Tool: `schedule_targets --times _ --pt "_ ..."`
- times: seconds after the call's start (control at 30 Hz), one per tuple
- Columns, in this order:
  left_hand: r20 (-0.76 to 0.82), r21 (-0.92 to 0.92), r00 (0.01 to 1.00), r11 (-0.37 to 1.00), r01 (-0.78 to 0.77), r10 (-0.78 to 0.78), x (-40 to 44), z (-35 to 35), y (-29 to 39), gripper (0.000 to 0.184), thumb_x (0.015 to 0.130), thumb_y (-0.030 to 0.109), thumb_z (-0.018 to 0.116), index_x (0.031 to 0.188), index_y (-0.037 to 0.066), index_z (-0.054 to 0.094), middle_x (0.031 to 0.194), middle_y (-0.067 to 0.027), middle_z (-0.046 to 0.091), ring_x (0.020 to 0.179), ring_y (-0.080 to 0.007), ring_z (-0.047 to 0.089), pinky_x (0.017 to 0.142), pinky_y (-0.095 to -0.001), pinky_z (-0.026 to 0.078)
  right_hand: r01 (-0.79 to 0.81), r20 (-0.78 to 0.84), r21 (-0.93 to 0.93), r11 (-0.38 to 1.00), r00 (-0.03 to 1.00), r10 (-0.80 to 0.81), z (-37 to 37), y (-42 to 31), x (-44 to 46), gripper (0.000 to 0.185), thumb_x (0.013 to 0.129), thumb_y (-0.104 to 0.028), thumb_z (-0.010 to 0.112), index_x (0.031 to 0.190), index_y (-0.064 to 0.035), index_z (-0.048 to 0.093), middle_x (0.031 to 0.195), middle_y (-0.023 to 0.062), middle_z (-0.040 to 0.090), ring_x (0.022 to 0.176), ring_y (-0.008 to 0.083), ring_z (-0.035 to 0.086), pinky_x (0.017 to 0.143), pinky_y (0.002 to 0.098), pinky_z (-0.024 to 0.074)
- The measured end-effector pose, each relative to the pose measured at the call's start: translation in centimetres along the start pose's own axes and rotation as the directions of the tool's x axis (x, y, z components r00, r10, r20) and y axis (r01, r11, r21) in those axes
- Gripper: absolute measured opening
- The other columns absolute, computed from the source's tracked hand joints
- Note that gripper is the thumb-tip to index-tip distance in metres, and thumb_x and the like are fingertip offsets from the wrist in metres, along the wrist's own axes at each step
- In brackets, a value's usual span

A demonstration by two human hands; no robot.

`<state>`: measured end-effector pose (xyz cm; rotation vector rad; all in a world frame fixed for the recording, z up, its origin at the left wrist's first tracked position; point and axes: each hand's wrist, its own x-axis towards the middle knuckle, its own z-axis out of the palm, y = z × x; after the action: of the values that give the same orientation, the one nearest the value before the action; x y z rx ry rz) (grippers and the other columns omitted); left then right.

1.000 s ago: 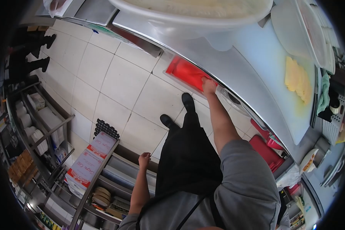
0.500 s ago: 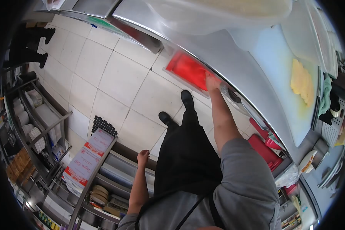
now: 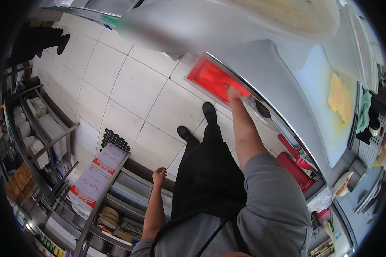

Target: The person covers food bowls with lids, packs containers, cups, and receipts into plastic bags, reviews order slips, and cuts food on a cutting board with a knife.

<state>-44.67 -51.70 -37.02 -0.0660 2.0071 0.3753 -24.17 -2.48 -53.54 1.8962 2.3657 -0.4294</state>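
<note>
Low beneath the counter edge, a clear tub (image 3: 221,101) holds a bright red plastic bag (image 3: 210,77). My right hand (image 3: 233,93) reaches down into it with the fingers wrapped in the bag's folds; the fingertips are hidden. My left hand (image 3: 159,174) hangs by my side with its fingers curled in and no object showing in it. A shelf with metal pans (image 3: 133,188) lies beneath that hand.
A steel counter (image 3: 266,64) runs along my front and right, bearing a white cutting board (image 3: 326,124) with yellow slices (image 3: 339,98). Blurred clear plastic (image 3: 193,25) crosses the top. Cartons (image 3: 90,184) stand on the left shelf. Another person's black shoe (image 3: 63,43) shows far left.
My right hand has shifted slightly left and down, and the red bag's folds have moved with it. The blurred clear plastic covers more of the counter edge. The other person's legs have moved.
</note>
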Motion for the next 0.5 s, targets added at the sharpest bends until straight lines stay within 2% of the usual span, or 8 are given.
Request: schedule_targets --times 0.17,0.27,0.37,0.43,0.47,0.5 --pt "-0.007 -0.022 1.000 1.000 -0.002 0.001 0.2 -0.4 -0.8 0.017 0.080 0.019 0.059 0.088 0.005 0.064 0.072 -0.0058 0.064 0.058 -0.0123 0.061 0.048 -0.0244 0.047 -0.083 0.020 0.035 0.996 0.996 0.082 0.0 0.6 -0.3 0.028 0.076 -0.025 0.054 0.100 -0.0106 0.058 0.100 0.0144 0.059 0.097 0.0325 0.054 0.085 0.0432 0.0405" --pt "0.015 -0.046 1.000 0.999 -0.013 0.014 -0.1 -0.2 0.0 0.016 0.080 0.019 0.059 0.087 0.005 0.064 0.072 -0.0060 0.064 0.058 -0.0118 0.060 0.047 -0.0242 0.046 -0.128 0.116 0.141 0.982 0.987 0.112 -2.0 2.4 -0.3 0.025 0.076 -0.021 0.053 0.098 -0.0102 0.058 0.098 0.0146 0.059 0.095 0.0323 0.054 0.083 0.0424 0.0412" --pt "0.039 0.011 0.997 0.998 -0.066 0.065 -2.6 1.1 5.6 0.016 0.081 0.017 0.059 0.087 0.004 0.063 0.072 -0.0068 0.064 0.059 -0.0126 0.060 0.050 -0.0254 0.046 -0.166 0.190 0.284 0.944 0.975 0.114 -4.2 4.1 -1.0 0.023 0.076 -0.017 0.051 0.097 -0.0099 0.059 0.096 0.0149 0.060 0.094 0.0322 0.055 0.082 0.0417 0.0419" --pt "0.102 0.069 0.952 0.953 -0.296 0.289 -3.5 2.1 8.9 0.016 0.080 0.015 0.059 0.088 0.002 0.063 0.072 -0.0085 0.063 0.062 -0.0149 0.061 0.056 -0.0274 0.047 -0.173 0.190 0.423 0.889 0.977 0.100 -5.0 4.2 -2.4 0.022 0.076 -0.015 0.050 0.095 -0.0096 0.059 0.094 0.0150 0.060 0.093 0.0322 0.055 0.081 0.0412 0.0424" --pt "0.119 0.093 0.904 0.902 -0.421 0.410 -3.8 2.6 10.4 0.016 0.080 0.015 0.059 0.088 0.002 0.063 0.074 -0.0105 0.063 0.064 -0.0180 0.061 0.060 -0.0289 0.047 -0.176 0.184 0.535 0.826 0.979 0.090 -5.3 4.1 -3.4 0.021 0.076 -0.014 0.050 0.095 -0.0095 0.059 0.094 0.0151 0.060 0.092 0.0321 0.055 0.080 0.0410 0.0426" --pt "0.138 0.116 0.835 0.828 -0.548 0.533 -5.4 2.8 13.3 0.016 0.078 0.015 0.060 0.088 0.002 0.063 0.081 -0.0121 0.063 0.068 -0.0224 0.062 0.063 -0.0311 0.048 -0.167 0.209 0.565 0.808 0.976 0.055 -5.8 3.9 -4.6 0.021 0.076 -0.012 0.050 0.094 -0.0093 0.059 0.093 0.0152 0.060 0.092 0.0321 0.055 0.080 0.0407 0.0429"
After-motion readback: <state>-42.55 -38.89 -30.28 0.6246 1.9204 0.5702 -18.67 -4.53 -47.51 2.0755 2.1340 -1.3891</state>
